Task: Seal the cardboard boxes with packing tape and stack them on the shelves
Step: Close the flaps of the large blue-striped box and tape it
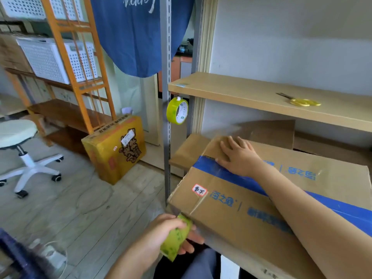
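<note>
Two hands in view. Left hand point(161, 236): grip curled round tape roll point(177, 238), at near corner of cardboard box point(231, 214). Right hand point(239, 156): fingers flat, pressing box top by blue tape strip point(225, 172). Box rests partly on lower shelf point(187, 152).

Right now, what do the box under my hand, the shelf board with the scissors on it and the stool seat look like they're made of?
Box: brown corrugated cardboard, matte, creased, blue tape along its seam. Shelf board: probably laminated particleboard, with smooth pale wood-grain. Stool seat: seemingly padded vinyl or leatherette, pale with a soft sheen.
</note>
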### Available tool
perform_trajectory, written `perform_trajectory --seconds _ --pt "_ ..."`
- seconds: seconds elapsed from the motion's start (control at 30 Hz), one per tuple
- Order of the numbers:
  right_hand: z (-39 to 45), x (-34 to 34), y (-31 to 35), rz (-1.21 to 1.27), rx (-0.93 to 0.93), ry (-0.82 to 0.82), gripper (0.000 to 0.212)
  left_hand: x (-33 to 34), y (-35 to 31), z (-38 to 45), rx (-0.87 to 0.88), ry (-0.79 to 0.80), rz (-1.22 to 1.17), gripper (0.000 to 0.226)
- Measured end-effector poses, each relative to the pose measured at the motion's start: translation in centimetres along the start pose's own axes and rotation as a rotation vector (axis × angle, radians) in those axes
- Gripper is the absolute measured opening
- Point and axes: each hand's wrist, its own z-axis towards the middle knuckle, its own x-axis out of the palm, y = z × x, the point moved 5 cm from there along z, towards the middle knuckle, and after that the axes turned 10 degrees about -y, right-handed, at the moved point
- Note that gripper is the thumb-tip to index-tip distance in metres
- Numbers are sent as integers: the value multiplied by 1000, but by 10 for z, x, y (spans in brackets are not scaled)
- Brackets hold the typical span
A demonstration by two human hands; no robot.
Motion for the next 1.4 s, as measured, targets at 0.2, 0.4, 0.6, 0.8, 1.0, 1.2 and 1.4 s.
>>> perform_trajectory --seconds 0.2,0.4,0.6,0.8,1.0,1.2,1.4 --pt "-54 19 52 196 -113 186 102 5 -14 9 46 47 96 38" --pt "-106 3 78 151 -237 278 123 -2 -14 10 145 -36 99 37" --pt "-111 -16 80 111 -244 145 98 4 2 -11 179 -97 33 36" --pt "-110 -37 89 125 -308 105 70 -1 16 -27 239 67 -12 21" --pt "-107 -39 84 98 -343 125 67 4 33 -26 226 136 17 35" --pt "-93 -47 68 127 -306 66 60 7 37 -30 321 254 -141 30" --pt "-87 -48 64 102 -287 79 59 27 62 -3 144 219 -2 54"
